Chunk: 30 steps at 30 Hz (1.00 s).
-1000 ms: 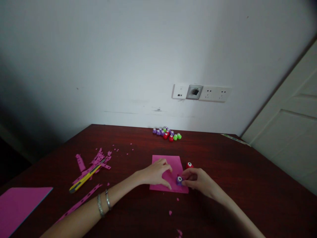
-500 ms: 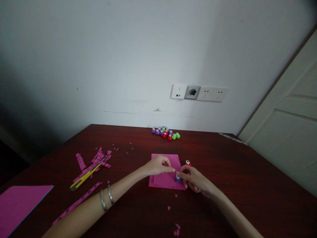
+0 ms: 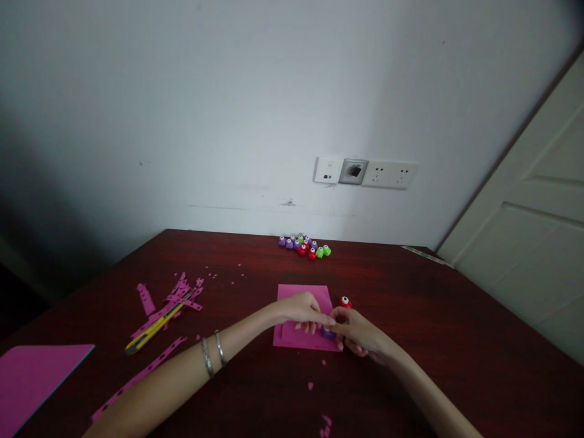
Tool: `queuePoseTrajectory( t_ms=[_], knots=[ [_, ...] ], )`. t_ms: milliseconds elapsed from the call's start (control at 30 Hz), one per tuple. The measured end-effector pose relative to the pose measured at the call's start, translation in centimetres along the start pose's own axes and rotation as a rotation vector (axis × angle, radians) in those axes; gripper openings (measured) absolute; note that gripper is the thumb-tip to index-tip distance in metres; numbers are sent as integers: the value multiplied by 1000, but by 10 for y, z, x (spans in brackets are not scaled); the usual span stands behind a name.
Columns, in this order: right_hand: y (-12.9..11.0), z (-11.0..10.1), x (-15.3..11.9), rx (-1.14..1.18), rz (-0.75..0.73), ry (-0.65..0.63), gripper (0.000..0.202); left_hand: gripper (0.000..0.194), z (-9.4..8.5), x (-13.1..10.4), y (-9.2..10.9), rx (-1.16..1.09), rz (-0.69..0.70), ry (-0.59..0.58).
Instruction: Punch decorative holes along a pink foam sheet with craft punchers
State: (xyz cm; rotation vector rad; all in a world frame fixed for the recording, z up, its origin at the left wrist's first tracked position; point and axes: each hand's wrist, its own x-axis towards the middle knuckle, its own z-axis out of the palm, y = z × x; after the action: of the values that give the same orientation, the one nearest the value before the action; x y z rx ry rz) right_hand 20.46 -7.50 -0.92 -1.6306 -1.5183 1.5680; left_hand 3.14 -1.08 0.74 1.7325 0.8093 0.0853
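A pink sheet of paper [image 3: 285, 294] lies on the table with a smaller folded or layered pink piece on it. At its right edge is a small purple paper punch [image 3: 327, 333], partly covered by fingers. My right hand [image 3: 360, 333] is closed around the punch from the right. My left hand [image 3: 303, 309] hovers over the paper, its thumb and forefinger pressed together at my right fingertips. Whatever they pinch, if anything, is hidden. Just behind my right hand stands a red paper punch [image 3: 345, 302].
Several purple, red and green punches [image 3: 303, 244] sit near the wall. To the left, a yellow utility knife [image 3: 157, 327] lies on punched pink scraps [image 3: 146, 299], near a long punched strip [image 3: 141, 376]. A larger pink sheet [image 3: 41, 377] is at the left; pink bits [image 3: 325, 426] lie in front.
My left hand has shifted right and slightly down, bringing its fingertips to my right hand's and covering more of the purple punch. My right hand stays almost in place.
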Motion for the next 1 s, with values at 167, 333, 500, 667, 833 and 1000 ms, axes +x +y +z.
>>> queuePoseTrajectory(
  t_ms=[167, 333, 500, 667, 833, 1000],
  knots=[
    [0, 0, 3, -4, 48, -34, 31, 49, -7, 12, 4, 54, -82, -154],
    [-2, -1, 6, 18, 76, -79, 33, 53, -13, 22, 9, 124, -209, -292],
    [-7, 0, 7, 13, 112, -76, 26, 53, -14, 29, 10, 111, -286, -379],
    [-9, 2, 9, 11, 91, -52, 20, 51, -12, 24, 8, 39, -300, -330],
    [-2, 3, 12, 19, 51, -37, 25, 54, -9, 16, 12, 66, -254, -254],
    [4, 4, 12, 38, 33, -12, 33, 49, -1, 11, 10, 250, -119, -47]
  ],
)
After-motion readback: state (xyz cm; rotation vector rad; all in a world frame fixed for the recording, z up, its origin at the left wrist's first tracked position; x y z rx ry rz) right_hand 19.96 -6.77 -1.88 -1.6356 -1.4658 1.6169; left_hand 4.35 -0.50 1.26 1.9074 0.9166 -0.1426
